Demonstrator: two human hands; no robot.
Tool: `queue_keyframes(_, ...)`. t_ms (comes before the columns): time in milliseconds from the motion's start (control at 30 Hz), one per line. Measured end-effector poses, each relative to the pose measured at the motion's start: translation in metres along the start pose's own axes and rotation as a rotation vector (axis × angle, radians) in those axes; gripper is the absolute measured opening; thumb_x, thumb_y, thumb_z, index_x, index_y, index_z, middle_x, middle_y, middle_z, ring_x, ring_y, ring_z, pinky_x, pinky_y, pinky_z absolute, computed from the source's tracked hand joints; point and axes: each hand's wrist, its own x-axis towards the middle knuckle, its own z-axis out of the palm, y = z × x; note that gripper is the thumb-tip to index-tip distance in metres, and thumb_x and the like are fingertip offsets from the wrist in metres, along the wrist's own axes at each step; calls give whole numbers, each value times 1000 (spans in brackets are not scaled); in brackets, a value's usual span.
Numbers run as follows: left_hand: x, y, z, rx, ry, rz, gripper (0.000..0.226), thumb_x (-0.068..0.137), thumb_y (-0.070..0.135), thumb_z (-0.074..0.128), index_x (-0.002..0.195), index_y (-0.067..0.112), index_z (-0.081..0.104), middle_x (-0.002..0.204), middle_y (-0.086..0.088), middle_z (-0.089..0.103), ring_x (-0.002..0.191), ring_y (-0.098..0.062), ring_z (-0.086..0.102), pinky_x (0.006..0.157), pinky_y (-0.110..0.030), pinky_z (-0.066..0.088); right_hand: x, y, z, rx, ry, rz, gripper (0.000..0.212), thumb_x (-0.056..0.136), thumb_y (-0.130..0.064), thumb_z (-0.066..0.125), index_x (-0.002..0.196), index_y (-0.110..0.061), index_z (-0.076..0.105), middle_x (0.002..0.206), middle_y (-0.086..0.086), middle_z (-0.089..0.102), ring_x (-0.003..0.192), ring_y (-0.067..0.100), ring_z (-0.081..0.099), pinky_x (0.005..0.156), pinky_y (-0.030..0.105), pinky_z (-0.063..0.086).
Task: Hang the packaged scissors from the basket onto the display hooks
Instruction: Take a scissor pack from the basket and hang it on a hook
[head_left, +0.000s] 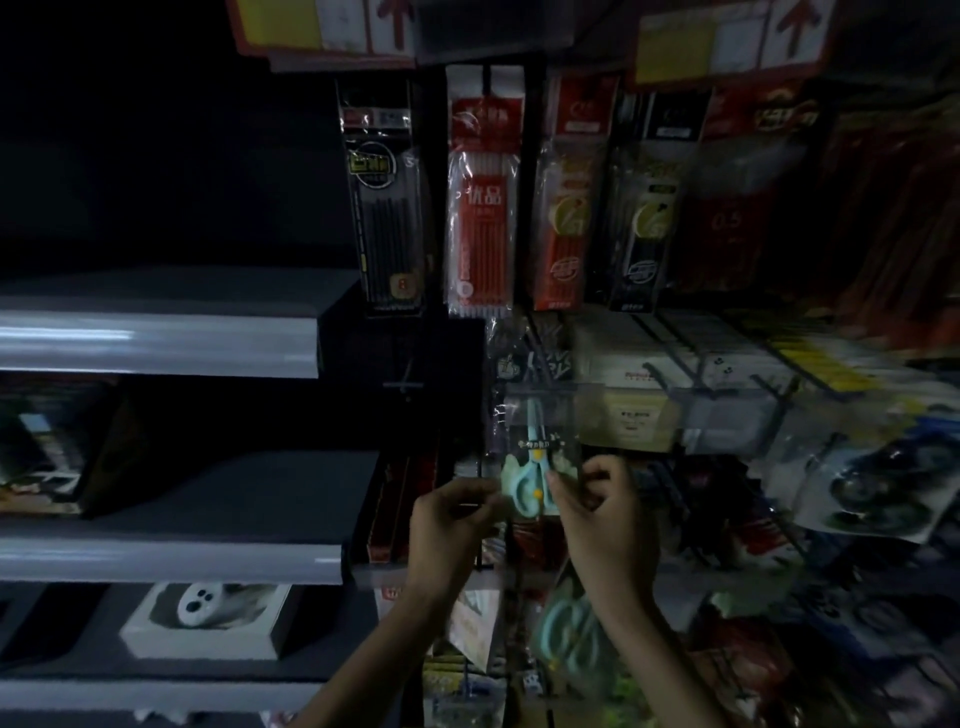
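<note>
Light very dim throughout; right side of frame blurred.
Upper left: dark wall, no detail readable.
Left: three grey shelves, one above another, their pale front edges catching the light.
Lower left, on the lowest shelf: white box with a rounded white object in it.
Top edge: yellow-and-red signs bearing red upward arrows.
Upper centre: row of hanging pen packs in black, red and orange.
Right of centre: pale boxes in rows.
Far right: a blister pack, contents unclear.

Dim, blurred right side, warped edges
</note>
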Motion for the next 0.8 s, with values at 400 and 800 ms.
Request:
queue_keyframes(400, 37, 1, 15, 9, 175, 49, 9, 93, 15, 80, 101, 16, 82, 90, 2, 81, 84, -16, 78, 77, -35, 64, 43, -23, 22, -60, 25, 99, 20, 93, -40, 72, 101, -26, 61, 71, -14, 63, 59, 3, 59, 50, 22, 41)
queue_keyframes(800, 57, -33, 15, 159, 53, -5, 42, 96, -5, 66, 133, 16, 71, 118, -1, 77, 107, -13, 74, 84, -22, 61, 58, -8, 27, 50, -181, 222, 42, 93, -33, 74, 133, -23, 65, 124, -2, 71, 88, 11, 62, 63, 17, 43)
